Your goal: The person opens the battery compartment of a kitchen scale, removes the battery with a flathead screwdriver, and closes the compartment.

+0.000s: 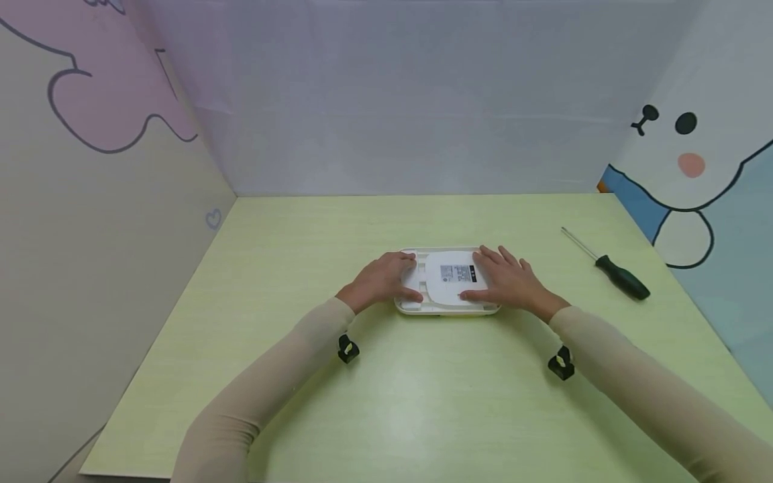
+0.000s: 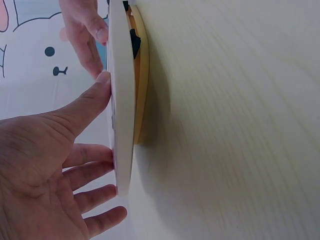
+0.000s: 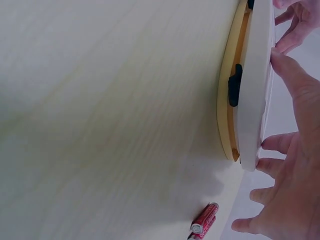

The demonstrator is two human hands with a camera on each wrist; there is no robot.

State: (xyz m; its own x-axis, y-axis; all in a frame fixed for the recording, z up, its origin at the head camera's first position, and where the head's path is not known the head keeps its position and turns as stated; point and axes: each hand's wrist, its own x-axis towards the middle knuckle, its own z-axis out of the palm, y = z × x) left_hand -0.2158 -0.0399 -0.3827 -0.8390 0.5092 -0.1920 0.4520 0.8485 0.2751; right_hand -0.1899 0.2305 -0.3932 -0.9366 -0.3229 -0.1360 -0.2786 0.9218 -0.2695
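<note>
A flat white device with rounded corners lies on the table, its raised panel bearing a printed label facing up. In the left wrist view, a yellowish curved part and black pieces show beneath its white body. My left hand touches the device's left end, thumb and fingers spread on its upper face. The right hand rests across the right end, its thumb on the panel near the label and the other fingers toward the far edge. Neither hand curls around it.
A screwdriver with a dark green handle lies on the table to the right. Two red batteries lie beyond the device in the right wrist view. Walls with cartoon drawings border the table's sides.
</note>
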